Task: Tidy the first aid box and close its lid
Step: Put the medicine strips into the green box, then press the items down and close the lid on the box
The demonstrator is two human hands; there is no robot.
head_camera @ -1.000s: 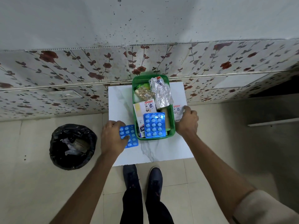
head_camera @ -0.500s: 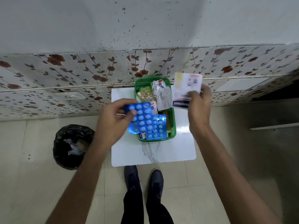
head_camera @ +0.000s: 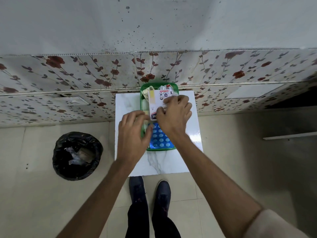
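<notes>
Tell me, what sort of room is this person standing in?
Probably a plain room at home, perhaps a kitchen or utility corner. A flower-patterned wall covering runs below stained plaster, the floor is tiled, and a bin lined with a black bag stands beside a small white marble-look table.

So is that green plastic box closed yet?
Open: the green plastic box has no lid on, with its blue blister pack showing.

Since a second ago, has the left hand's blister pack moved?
Yes. The blue blister pack went from the white tabletop left of the green box into it.
</notes>
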